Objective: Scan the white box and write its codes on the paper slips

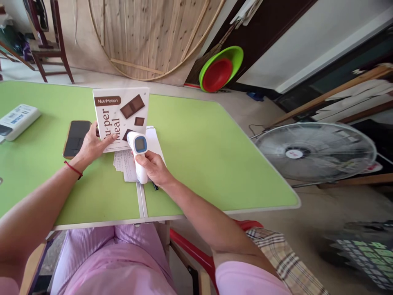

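My left hand [93, 145] grips a white box [135, 96] by its lower left side, thumb across the front. The box stands upright, its face printed "NutriMotion" and "Meal" with pictures of chocolate pieces. In my right hand [155, 168] is a white infrared thermometer [141, 168] with a blue-rimmed screen facing me. Its head is right in front of the box's lower right corner; whether they touch I cannot tell. Behind and below lie sheets of paper with writing [123, 162]. A dark phone [74, 139] rests left of the box, near my left hand.
The green folding table [196, 164] has a metal seam near its middle. A white power bank [21, 119] lies at the far left. Beyond the right edge stands a fan [316, 152]. Green and red basins [217, 73] lean behind the table, and a red stool [196, 250] is below.
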The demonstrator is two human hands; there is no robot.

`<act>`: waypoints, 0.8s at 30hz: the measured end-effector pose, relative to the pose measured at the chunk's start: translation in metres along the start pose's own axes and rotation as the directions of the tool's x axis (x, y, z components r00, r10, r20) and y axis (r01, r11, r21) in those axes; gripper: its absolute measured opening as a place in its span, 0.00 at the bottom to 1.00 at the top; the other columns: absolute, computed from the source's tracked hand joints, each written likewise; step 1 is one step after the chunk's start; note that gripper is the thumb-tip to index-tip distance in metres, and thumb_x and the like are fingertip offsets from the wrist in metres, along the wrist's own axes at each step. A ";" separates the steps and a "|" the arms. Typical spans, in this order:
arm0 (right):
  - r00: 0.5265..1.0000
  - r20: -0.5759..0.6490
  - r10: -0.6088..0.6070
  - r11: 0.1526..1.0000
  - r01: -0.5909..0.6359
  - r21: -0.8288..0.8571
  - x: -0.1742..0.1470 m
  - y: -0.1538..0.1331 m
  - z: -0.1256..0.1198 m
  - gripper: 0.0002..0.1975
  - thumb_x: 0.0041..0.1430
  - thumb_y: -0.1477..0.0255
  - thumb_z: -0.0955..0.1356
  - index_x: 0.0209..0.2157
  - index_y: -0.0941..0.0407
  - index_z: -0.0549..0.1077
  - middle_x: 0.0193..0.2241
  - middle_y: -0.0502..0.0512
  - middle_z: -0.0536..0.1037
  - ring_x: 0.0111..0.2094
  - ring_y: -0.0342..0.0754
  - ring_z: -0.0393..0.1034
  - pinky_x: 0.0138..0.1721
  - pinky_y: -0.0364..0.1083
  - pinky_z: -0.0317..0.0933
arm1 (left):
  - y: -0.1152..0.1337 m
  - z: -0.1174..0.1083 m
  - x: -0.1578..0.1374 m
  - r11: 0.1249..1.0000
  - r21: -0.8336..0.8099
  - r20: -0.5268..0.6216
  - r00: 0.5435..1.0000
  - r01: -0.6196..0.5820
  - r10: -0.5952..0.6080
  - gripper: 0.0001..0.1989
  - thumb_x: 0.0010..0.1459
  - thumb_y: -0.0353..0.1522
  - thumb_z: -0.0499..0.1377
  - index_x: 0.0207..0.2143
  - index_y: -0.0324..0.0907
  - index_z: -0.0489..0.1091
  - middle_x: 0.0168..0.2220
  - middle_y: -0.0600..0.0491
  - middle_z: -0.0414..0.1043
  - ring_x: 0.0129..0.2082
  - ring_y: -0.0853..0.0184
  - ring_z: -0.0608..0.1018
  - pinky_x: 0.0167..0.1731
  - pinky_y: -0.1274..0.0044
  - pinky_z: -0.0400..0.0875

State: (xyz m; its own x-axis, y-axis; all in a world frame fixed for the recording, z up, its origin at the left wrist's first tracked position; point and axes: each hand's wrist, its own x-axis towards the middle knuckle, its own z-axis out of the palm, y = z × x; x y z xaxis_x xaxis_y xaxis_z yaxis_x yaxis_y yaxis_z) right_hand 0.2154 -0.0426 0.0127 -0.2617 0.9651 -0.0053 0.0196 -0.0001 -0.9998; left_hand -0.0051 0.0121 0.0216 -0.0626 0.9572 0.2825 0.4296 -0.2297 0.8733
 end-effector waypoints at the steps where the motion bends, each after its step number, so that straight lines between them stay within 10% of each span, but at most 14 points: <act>1: 1.000 0.004 0.008 1.000 -0.008 -0.001 0.000 0.000 0.001 0.29 0.45 0.42 0.71 0.26 0.55 0.68 0.24 0.47 0.65 0.27 0.42 0.58 0.30 0.45 0.54 | 0.000 0.000 -0.001 1.000 0.016 -0.005 1.000 0.003 -0.003 0.31 0.47 0.52 0.70 0.45 0.42 0.69 0.44 0.45 0.78 0.43 0.53 0.81 0.42 0.63 0.79; 24: 0.992 0.056 0.110 0.993 -0.113 0.039 -0.010 -0.014 0.007 0.19 0.47 0.53 0.72 0.29 0.54 0.68 0.24 0.48 0.70 0.26 0.43 0.59 0.30 0.45 0.59 | 0.002 -0.005 -0.010 0.999 0.002 0.075 0.997 -0.034 0.033 0.33 0.52 0.54 0.66 0.51 0.42 0.68 0.49 0.44 0.77 0.49 0.52 0.79 0.50 0.61 0.76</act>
State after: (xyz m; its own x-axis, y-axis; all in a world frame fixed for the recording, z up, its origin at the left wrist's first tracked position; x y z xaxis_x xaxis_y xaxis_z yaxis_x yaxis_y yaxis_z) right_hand 0.2108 -0.0540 0.0266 -0.3120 0.9429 -0.1165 0.0115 -0.1189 -0.9928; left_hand -0.0080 0.0016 0.0220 0.0199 0.9596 0.2808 0.4331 -0.2614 0.8626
